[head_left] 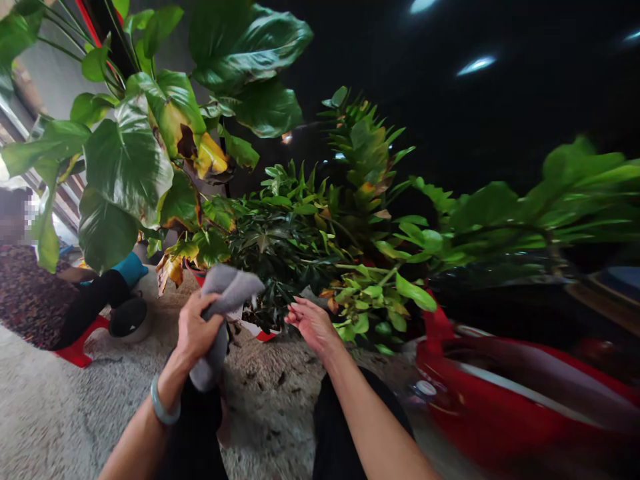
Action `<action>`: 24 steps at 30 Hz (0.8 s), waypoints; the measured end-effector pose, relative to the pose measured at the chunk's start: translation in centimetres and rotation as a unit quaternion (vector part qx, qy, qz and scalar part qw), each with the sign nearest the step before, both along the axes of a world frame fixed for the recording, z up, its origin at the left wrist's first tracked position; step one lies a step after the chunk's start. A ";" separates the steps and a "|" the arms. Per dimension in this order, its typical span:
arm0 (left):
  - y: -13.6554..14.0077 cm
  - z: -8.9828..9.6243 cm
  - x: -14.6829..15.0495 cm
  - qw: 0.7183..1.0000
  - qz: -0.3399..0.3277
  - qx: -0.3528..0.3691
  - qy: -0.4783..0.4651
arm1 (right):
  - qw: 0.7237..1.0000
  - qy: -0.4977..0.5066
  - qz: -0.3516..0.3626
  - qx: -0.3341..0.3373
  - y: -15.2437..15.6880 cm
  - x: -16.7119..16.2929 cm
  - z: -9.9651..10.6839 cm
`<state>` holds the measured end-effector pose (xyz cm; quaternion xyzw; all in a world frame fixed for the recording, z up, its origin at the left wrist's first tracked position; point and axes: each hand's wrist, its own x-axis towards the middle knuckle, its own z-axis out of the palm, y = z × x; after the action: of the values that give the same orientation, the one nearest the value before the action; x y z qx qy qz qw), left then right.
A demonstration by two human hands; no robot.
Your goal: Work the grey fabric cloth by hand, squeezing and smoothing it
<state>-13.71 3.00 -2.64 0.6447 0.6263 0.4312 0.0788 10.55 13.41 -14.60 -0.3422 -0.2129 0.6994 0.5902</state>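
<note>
A grey cloth (220, 327) is bunched in my left hand (197, 330), its ends sticking out above and below the fingers. My right hand (314, 325) is raised in front of dark-leaved potted plants (270, 257), its fingertips drawn together; whether anything is pinched in them I cannot make out. Just behind the right hand are a few dull and browning leaves of a light green plant (370, 300). Between the two hands shows a white and red pot (260, 331), partly covered by foliage.
A large-leaved plant (127, 157) with yellowed, browned leaves rises on the left. A red bag (500, 387) stands open at right, blurred. On the left, a person (35, 297) sits on a red stool (85, 341) beside a dark bucket (130, 320). Bits of debris lie on the concrete floor (270, 407).
</note>
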 end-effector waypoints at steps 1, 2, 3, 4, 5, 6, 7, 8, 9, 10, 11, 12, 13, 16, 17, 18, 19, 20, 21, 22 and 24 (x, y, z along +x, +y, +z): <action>0.6 1.6 -0.1 0.999 0.018 0.050 -0.004 | 1.000 0.002 0.001 0.002 0.0 0.0 0.0; 1.5 3.2 -0.3 0.995 0.039 0.091 -0.003 | 1.000 0.004 0.002 0.003 -0.1 0.0 0.1; 2.6 4.3 -0.5 0.991 0.061 0.117 0.003 | 1.000 0.006 0.003 0.004 -0.2 0.0 0.2; 3.7 5.0 -0.7 0.989 0.083 0.125 0.010 | 1.000 0.007 0.006 0.006 -0.3 0.0 0.3; 4.7 5.0 -0.9 0.988 0.104 0.110 0.019 | 1.000 0.008 0.008 0.007 -0.3 -0.1 0.4; 5.5 4.4 -1.0 0.990 0.117 0.073 0.031 | 1.000 0.007 0.008 0.009 -0.4 -0.1 0.6; 5.8 3.2 -1.1 0.992 0.119 0.022 0.043 | 1.000 0.004 0.007 0.009 -0.5 -0.1 0.7; 5.7 1.7 -1.1 0.992 0.111 -0.032 0.053 | 1.000 0.000 0.005 0.007 -0.6 -0.2 0.8; 5.2 0.1 -1.0 0.990 0.091 -0.086 0.060 | 1.000 -0.006 0.002 0.005 -0.6 -0.2 0.8; 4.4 -1.5 -0.9 0.990 0.063 -0.114 0.059 | 1.000 -0.012 -0.002 0.002 -0.6 -0.2 0.9; 3.5 -2.7 -0.9 0.991 0.036 -0.123 0.047 | 1.000 -0.018 -0.005 -0.001 -0.5 -0.2 0.9; 2.5 -3.4 -0.8 0.993 0.016 -0.113 0.025 | 1.000 -0.022 -0.006 -0.002 -0.5 -0.1 0.9; 1.7 -3.5 -0.7 0.996 0.006 -0.087 0.003 | 1.000 -0.025 -0.006 -0.002 -0.4 -0.1 0.8; 1.4 -0.5 -0.3 0.998 0.025 0.040 -0.040 | 1.000 -0.024 -0.011 0.002 -0.3 0.0 0.8; 2.2 0.9 -0.2 0.996 0.037 0.076 -0.040 | 1.000 -0.020 -0.016 0.002 -0.2 0.0 0.8; 3.2 2.2 0.0 0.993 0.047 0.099 -0.035 | 1.000 -0.016 -0.022 0.002 -0.2 0.0 0.8; 4.3 3.1 0.1 0.992 0.057 0.108 -0.028 | 1.000 -0.011 -0.027 0.002 -0.2 -0.1 0.8; 5.5 3.5 0.3 0.993 0.064 0.098 -0.021 | 1.000 -0.008 -0.030 0.003 -0.2 -0.1 0.8; 6.4 3.3 0.6 0.995 0.066 0.070 -0.014 | 1.000 -0.008 -0.030 0.004 -0.3 -0.2 0.8; 6.9 2.5 0.9 0.997 0.065 0.029 -0.008 | 1.000 -0.012 -0.029 0.006 -0.3 -0.3 0.7; 6.7 -0.4 1.4 0.997 0.045 -0.062 0.005 | 0.999 -0.026 -0.025 0.008 -0.4 -0.4 0.6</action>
<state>-12.31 9.65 -3.02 0.6119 0.6806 0.3913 0.0959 10.16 13.05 -14.01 -0.3610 -0.2249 0.6734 0.6047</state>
